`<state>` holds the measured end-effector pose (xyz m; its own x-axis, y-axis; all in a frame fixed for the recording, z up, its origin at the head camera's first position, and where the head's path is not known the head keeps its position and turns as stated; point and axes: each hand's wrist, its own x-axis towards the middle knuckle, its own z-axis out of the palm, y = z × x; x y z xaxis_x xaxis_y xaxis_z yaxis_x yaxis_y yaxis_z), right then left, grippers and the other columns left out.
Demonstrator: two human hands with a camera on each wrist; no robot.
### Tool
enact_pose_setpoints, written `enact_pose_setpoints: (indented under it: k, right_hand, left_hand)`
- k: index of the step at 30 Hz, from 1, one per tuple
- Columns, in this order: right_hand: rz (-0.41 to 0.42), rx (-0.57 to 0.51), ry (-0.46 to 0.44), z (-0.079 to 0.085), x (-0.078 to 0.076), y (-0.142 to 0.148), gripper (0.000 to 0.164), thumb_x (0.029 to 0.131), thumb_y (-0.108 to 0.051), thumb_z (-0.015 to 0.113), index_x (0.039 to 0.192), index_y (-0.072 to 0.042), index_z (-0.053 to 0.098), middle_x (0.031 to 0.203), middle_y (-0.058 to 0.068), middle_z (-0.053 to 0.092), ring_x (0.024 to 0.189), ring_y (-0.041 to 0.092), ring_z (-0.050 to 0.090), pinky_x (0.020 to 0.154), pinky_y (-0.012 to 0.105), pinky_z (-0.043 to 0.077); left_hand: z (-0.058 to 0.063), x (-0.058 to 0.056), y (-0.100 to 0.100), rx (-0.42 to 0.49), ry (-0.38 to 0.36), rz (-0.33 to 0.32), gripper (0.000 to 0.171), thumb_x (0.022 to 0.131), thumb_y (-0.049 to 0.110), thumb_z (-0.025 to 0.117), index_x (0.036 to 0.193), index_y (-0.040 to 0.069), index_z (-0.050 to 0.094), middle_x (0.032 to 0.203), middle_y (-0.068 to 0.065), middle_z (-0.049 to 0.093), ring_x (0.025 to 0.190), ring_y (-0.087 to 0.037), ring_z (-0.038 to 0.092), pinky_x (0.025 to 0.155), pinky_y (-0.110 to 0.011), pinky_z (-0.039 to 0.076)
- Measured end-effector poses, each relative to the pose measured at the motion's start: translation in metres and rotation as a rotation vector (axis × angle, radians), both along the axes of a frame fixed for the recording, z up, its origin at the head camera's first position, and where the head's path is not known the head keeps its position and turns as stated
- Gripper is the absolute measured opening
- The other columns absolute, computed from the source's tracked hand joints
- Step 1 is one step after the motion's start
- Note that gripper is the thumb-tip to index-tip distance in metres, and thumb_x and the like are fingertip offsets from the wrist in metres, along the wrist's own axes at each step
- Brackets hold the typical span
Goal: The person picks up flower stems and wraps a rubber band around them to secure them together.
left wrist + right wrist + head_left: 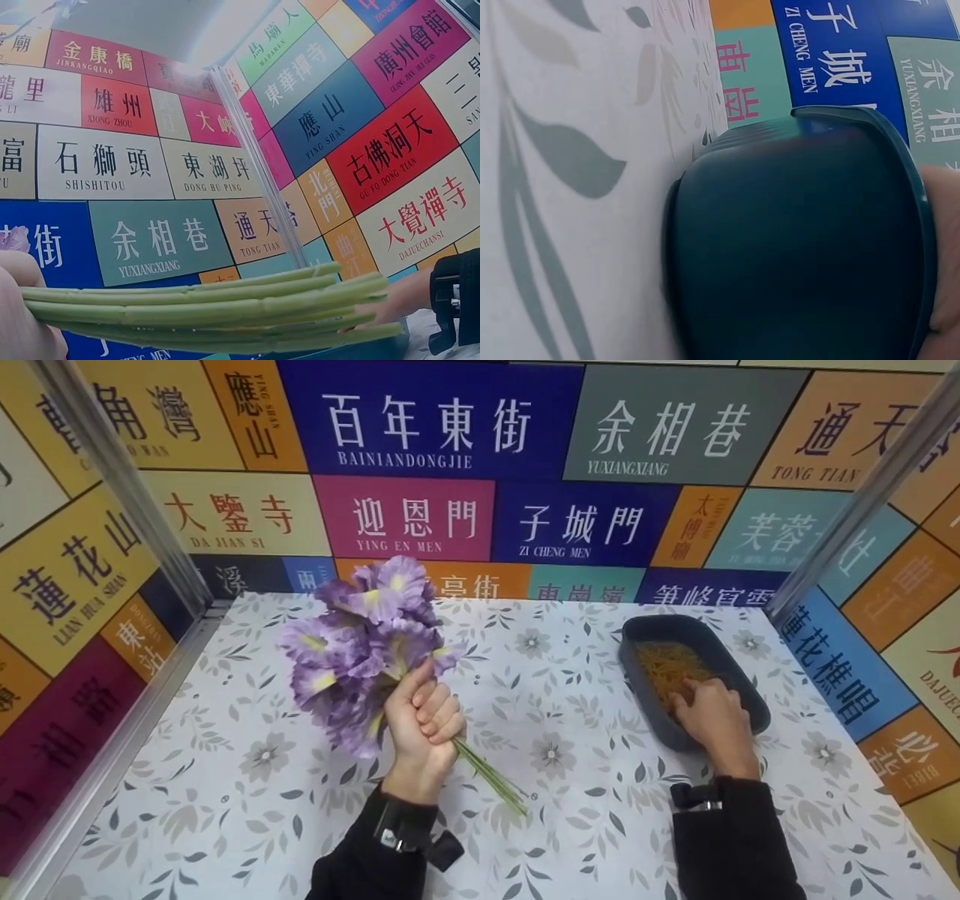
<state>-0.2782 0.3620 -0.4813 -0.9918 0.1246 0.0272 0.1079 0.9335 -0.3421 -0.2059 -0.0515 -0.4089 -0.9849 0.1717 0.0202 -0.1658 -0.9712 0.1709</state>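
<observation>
My left hand [427, 727] grips a bunch of purple irises [367, 652] by the stems, held above the table. The yellow-centred blooms lean to the upper left, and the green stems [491, 780] stick out below the fist. In the left wrist view the cut stem ends [225, 307] point right. At the right, my right hand [712, 716] reaches into a dark blue-green container [739, 690]. Its fingers touch a pile of thin yellowish-brown strands [667, 660] that look like rubber bands. The fingertips are hidden, so whether they pinch any cannot be made out.
The table [555, 825] has a white cover with grey leaves and flowers. Panels of coloured signs [420, 427] stand behind and at both sides, joined by metal posts [862, 487]. The container's outer wall [802, 240] fills much of the right wrist view.
</observation>
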Motion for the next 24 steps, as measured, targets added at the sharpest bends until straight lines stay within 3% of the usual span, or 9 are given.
enact_pose_setpoints:
  k: [7,15,24]
  right_hand:
    - [0.016,-0.005,-0.016,0.0008,0.0008,0.0007,0.051,0.103,-0.035,0.055,0.138,0.002,0.057,0.135,0.034,0.05,0.121,0.061,0.042,0.095,0.076,0.037]
    - [0.009,-0.06,0.003,0.0028,0.0012,-0.0005,0.035,0.1,-0.031,0.064,0.118,-0.002,0.071,0.119,0.025,0.067,0.11,0.048,0.06,0.088,0.066,0.047]
    - [-0.013,-0.098,0.004,0.0034,0.0019,-0.0004,0.028,0.098,-0.032,0.067,0.106,-0.006,0.071,0.109,0.02,0.069,0.1,0.041,0.063,0.083,0.061,0.048]
  left_hand:
    - [0.0,-0.0002,0.0014,-0.008,-0.008,0.003,0.057,0.107,0.02,0.039,0.05,0.018,0.039,0.039,0.008,0.036,0.034,-0.002,0.017,0.029,-0.015,0.016]
    - [-0.0007,-0.0008,0.0027,-0.018,0.006,0.001,0.056,0.107,0.019,0.039,0.051,0.018,0.038,0.039,0.008,0.035,0.034,-0.002,0.017,0.029,-0.015,0.015]
    - [-0.0011,-0.0001,0.003,-0.024,-0.011,0.002,0.056,0.107,0.019,0.041,0.051,0.018,0.038,0.039,0.008,0.036,0.033,-0.002,0.02,0.029,-0.015,0.016]
